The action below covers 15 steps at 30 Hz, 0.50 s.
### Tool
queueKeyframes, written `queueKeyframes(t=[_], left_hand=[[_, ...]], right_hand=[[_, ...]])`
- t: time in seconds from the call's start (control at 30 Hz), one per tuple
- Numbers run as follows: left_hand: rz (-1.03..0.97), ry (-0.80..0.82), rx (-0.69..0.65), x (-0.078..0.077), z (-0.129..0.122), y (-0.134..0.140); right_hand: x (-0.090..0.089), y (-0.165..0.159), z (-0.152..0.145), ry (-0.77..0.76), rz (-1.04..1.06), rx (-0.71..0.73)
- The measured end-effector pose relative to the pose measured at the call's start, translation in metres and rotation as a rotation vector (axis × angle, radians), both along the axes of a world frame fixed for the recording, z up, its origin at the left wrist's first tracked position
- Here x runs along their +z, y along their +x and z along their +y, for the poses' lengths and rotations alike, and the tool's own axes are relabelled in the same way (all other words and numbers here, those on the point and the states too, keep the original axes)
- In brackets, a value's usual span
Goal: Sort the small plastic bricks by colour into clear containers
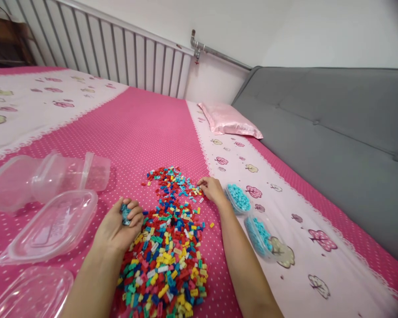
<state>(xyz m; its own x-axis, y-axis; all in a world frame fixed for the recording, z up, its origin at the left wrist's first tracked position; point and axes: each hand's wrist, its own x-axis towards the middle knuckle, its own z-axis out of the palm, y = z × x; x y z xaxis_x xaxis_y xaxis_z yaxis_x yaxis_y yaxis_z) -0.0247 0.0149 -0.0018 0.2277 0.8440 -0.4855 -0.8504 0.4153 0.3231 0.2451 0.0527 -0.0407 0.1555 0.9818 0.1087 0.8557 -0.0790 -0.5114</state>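
A long heap of small toy building bricks [169, 256] in many colours lies on the bedspread between my arms. Palm up at the heap's left side, my left hand [124, 223] has its fingers curled around several blue bricks [125, 213]. At the far right edge of the heap, my right hand [212, 187] bends down with thumb and fingertips close together beside light-blue and white bricks. What lies between those fingertips is too small to tell. Right of that hand stand two clear tubs, a farther tub [239, 198] and a nearer tub [259, 236], both holding light-blue bricks.
Nested clear containers [49, 174] lie on their side at the left. Nearer are a clear lid [56, 225] and another clear lid [33, 291]. A pink pillow [230, 119] rests by the grey headboard [325, 145], with a white radiator [119, 48] behind the bed.
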Motion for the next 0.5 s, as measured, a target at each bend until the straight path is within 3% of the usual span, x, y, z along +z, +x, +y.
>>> queueKeyframes(t=[0.23, 0.5], left_hand=[[-0.006, 0.003, 0.004, -0.0009, -0.0002, 0.0003], [0.006, -0.007, 0.0, 0.0011, 0.0002, 0.0011]], right_hand=[[-0.0031, 0.0034, -0.0003, 0.006, 0.064, 0.028], [0.0014, 0.0025, -0.0022, -0.004, -0.021, -0.042]])
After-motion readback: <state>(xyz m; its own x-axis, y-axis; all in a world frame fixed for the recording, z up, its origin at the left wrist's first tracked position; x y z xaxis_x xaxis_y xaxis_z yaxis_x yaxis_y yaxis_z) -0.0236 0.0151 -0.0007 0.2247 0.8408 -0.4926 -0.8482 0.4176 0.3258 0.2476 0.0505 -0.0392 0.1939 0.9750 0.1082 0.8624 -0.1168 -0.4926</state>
